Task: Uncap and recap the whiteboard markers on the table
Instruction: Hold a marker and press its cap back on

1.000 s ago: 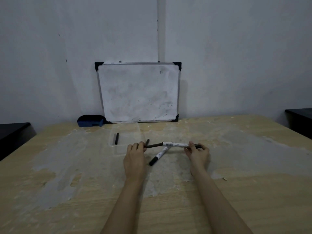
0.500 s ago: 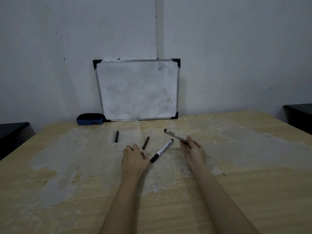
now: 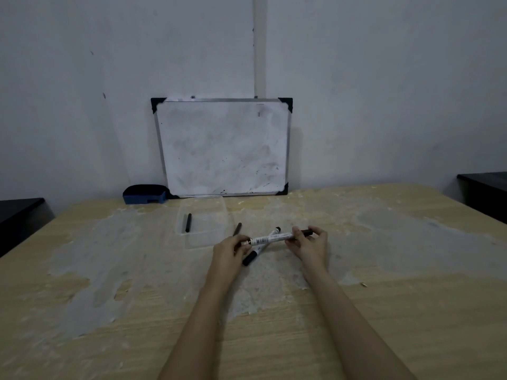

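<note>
My right hand (image 3: 308,244) grips the black rear end of a white-bodied whiteboard marker (image 3: 270,238) and holds it level just above the table. The marker's bare tip end points left and meets the fingers of my left hand (image 3: 231,249). That hand is closed around what looks like the marker's black cap, which is mostly hidden. A second marker (image 3: 253,256), capped in black, lies slantwise on the table under the held one. A thin black stick-like piece (image 3: 237,228) lies just behind my left hand.
A clear plastic container (image 3: 203,208) stands behind my hands with one black marker piece (image 3: 188,222) inside. A whiteboard (image 3: 223,146) leans on the wall, with a blue eraser (image 3: 144,194) to its left. Dark furniture flanks the worn wooden table (image 3: 384,297).
One second ago both hands held the marker level. Then my right hand swung it up and away, uncapped. Now it is level again with its tip at my left hand.
</note>
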`<state>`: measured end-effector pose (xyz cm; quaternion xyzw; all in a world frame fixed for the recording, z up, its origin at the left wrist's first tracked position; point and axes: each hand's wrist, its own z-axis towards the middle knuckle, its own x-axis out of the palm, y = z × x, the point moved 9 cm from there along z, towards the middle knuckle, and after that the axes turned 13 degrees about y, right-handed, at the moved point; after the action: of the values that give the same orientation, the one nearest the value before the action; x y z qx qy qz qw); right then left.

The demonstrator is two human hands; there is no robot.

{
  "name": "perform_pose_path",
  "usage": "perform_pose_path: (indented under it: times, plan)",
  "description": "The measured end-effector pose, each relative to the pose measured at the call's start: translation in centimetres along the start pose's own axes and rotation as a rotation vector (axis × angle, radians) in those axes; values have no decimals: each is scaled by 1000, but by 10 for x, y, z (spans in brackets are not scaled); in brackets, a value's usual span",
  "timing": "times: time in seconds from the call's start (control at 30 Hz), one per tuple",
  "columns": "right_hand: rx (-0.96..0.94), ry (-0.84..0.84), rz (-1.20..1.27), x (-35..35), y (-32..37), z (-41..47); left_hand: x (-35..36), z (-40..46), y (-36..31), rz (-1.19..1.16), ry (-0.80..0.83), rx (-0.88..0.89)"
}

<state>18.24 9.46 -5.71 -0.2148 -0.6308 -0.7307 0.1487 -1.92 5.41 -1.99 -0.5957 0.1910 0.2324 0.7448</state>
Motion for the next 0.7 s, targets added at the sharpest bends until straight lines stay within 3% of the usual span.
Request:
perform_pose_path:
  times: [0.2,0.37,0.7]
  plan:
    - [34,103,-27,10,0,-2,1,-2,8,-347,-56,-51]
    - [111,63,-45,5,-6,-1,11,0,13,-573,-41,-109]
    - [148,174,-118,12,-7,-3,14,2,20,-502,-25,-130]
